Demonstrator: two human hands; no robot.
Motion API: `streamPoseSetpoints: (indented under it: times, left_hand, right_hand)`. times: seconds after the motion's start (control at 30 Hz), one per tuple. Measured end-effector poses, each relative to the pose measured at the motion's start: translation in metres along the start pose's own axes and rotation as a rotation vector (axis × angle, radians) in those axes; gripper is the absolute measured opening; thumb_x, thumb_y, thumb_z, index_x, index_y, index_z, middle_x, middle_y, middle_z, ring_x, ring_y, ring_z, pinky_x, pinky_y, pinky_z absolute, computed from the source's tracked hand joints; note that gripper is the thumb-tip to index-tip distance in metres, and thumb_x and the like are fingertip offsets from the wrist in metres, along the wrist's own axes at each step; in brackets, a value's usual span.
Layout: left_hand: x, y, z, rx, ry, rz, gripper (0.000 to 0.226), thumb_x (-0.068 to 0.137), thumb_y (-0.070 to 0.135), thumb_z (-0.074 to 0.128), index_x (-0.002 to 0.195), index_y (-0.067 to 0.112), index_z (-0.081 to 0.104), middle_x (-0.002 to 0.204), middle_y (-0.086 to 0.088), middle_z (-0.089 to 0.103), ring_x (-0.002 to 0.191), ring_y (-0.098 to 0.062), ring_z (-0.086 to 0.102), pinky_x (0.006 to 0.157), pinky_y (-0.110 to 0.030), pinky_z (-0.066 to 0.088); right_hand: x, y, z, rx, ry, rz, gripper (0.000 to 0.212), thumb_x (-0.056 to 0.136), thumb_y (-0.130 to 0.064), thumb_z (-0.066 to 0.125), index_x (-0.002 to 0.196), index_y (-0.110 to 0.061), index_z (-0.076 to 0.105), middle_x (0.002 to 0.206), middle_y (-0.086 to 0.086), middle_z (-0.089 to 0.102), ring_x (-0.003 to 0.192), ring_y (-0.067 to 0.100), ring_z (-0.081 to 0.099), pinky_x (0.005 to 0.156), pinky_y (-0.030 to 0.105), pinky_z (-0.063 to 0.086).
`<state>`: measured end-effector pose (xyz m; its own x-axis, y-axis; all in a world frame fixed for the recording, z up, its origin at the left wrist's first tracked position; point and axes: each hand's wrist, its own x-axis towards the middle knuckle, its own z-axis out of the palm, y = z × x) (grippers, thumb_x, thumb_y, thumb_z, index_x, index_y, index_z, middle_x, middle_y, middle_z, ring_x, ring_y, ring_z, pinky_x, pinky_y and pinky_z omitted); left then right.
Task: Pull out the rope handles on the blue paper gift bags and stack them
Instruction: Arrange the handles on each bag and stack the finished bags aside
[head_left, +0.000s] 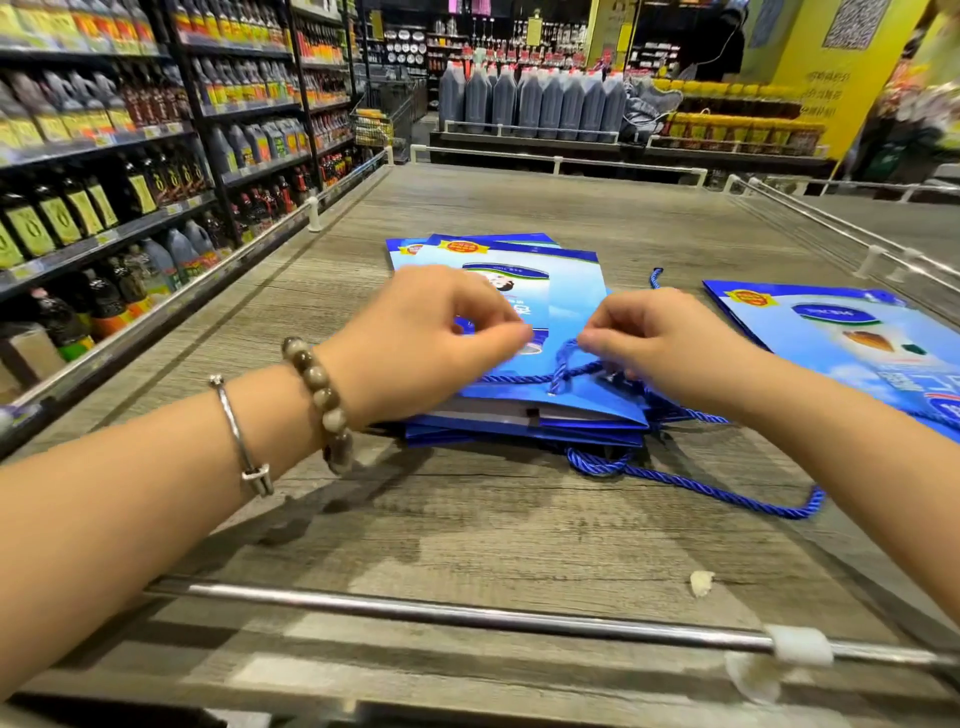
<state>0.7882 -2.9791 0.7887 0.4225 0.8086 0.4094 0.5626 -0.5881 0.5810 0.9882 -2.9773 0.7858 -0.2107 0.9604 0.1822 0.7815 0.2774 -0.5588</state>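
A big grey wooden table (467, 519) fills most of the view, with a shiny metal rail (467, 616) along its near edge. To the left stand tall shop shelves (104, 156) full of dark bottles.

In the middle of the table lies a stack of blue bags (566, 291). They lie flat. Their long side runs away from the person, and their open mouths point toward the person. I can see at least three bags in the stack, but I cannot count them all. One more blue bag (831, 332) lies flat by itself to the right, close to the stack and turned at a slant.

Both hands are over the top bag. The right hand (654, 338) has its fingers curled round a blue rope handle (566, 364) that comes out of the top bag near its mouth. The left hand (436, 338) has its fingers bent with the tips close to the thumb; I cannot tell if it holds anything.

A second rope, a long blue loop (727, 493), lies on the table in front of the stack.

The left arm wears two things: one bead bracelet (322, 395) and one thin metal bangle (241, 441).
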Motion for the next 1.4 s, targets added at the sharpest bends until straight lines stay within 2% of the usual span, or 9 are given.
streamPoseSetpoints:
  times: [0.2,0.43,0.67,0.87,0.97,1.03,1.17,1.3,1.4]
  left_hand:
    - [0.02,-0.047,-0.039,0.623,-0.023,-0.447,0.034,0.085,0.041,0.051,0.079,0.01,0.063,0.083,-0.01,0.064,0.079,-0.027,0.057,0.065,-0.028,0.039]
    - [0.023,-0.071,-0.042,0.524,-0.205,-0.626,0.051,0.084,0.046,0.054,0.051,0.008,0.051,0.058,-0.011,0.054,0.056,-0.024,0.048,0.052,-0.028,0.033]
    - [0.026,-0.061,-0.049,0.463,-0.156,-0.574,0.045,0.085,0.044,0.054,0.067,0.003,0.063,0.066,-0.013,0.056,0.057,-0.02,0.045,0.05,-0.03,0.03]
    - [0.029,-0.052,-0.054,0.385,-0.061,-0.497,0.04,0.084,0.041,0.056,0.081,0.003,0.07,0.083,-0.02,0.066,0.071,-0.025,0.052,0.058,-0.03,0.036]
    - [0.025,-0.046,-0.054,0.256,0.059,-0.422,0.036,0.088,0.033,0.053,0.065,0.007,0.062,0.068,-0.015,0.059,0.062,-0.024,0.049,0.054,-0.026,0.033]
    - [0.023,-0.043,-0.05,0.008,0.136,-0.375,0.028,0.091,0.018,0.05,0.07,0.004,0.062,0.065,-0.017,0.062,0.056,-0.022,0.058,0.049,-0.025,0.039]
    - [0.025,-0.032,-0.036,-0.396,0.249,-0.357,0.017,0.086,-0.007,0.051,0.086,0.01,0.05,0.055,-0.003,0.062,0.037,0.005,0.056,0.038,-0.007,0.041]
    - [0.026,-0.036,-0.022,0.034,0.142,-0.11,0.03,0.082,-0.005,0.057,0.11,0.006,0.059,0.09,-0.016,0.062,0.063,0.007,0.059,0.055,-0.001,0.037]
    - [0.025,-0.039,-0.014,0.255,0.161,0.093,0.024,0.079,0.008,0.054,0.095,0.0,0.07,0.096,-0.019,0.069,0.089,-0.02,0.064,0.072,-0.016,0.038]
  right_hand:
    - [0.004,0.017,-0.015,-0.183,0.087,0.311,0.042,0.086,-0.033,0.056,0.052,-0.009,0.054,0.048,0.006,0.056,0.051,0.021,0.048,0.056,0.028,0.038]
    - [-0.003,0.012,-0.011,-0.074,-0.076,0.422,0.043,0.082,-0.041,0.059,0.054,-0.009,0.055,0.03,-0.002,0.049,0.034,0.017,0.042,0.034,0.016,0.03]
    - [-0.006,0.011,-0.009,0.036,-0.06,0.422,0.045,0.081,-0.038,0.063,0.052,-0.012,0.041,0.051,0.008,0.044,0.042,0.021,0.034,0.044,0.024,0.026]
    - [-0.008,0.01,-0.02,0.089,0.037,0.402,0.04,0.085,-0.034,0.059,0.054,-0.01,0.047,0.039,0.003,0.045,0.036,0.016,0.039,0.036,0.016,0.033]
    - [-0.011,0.01,-0.029,0.35,0.177,0.413,0.018,0.083,-0.022,0.063,0.094,-0.008,0.061,0.075,0.012,0.057,0.052,0.019,0.048,0.041,0.016,0.04]
    - [-0.011,0.013,-0.04,0.564,0.243,0.401,0.037,0.084,-0.01,0.06,0.12,-0.01,0.054,0.099,0.011,0.056,0.062,0.019,0.054,0.043,0.018,0.046]
    - [-0.016,0.012,-0.073,0.768,0.239,0.375,0.007,0.08,-0.006,0.059,0.08,-0.005,0.066,0.058,0.004,0.052,0.046,0.008,0.047,0.043,0.014,0.04]
    - [-0.022,0.027,-0.091,0.898,0.168,0.426,0.023,0.083,-0.003,0.054,0.063,-0.008,0.064,0.063,0.007,0.046,0.05,0.01,0.045,0.052,0.016,0.038]
    - [-0.027,0.034,-0.092,0.94,0.194,0.365,0.043,0.085,-0.001,0.047,0.05,-0.009,0.071,0.053,0.004,0.06,0.046,0.009,0.054,0.049,0.015,0.043]
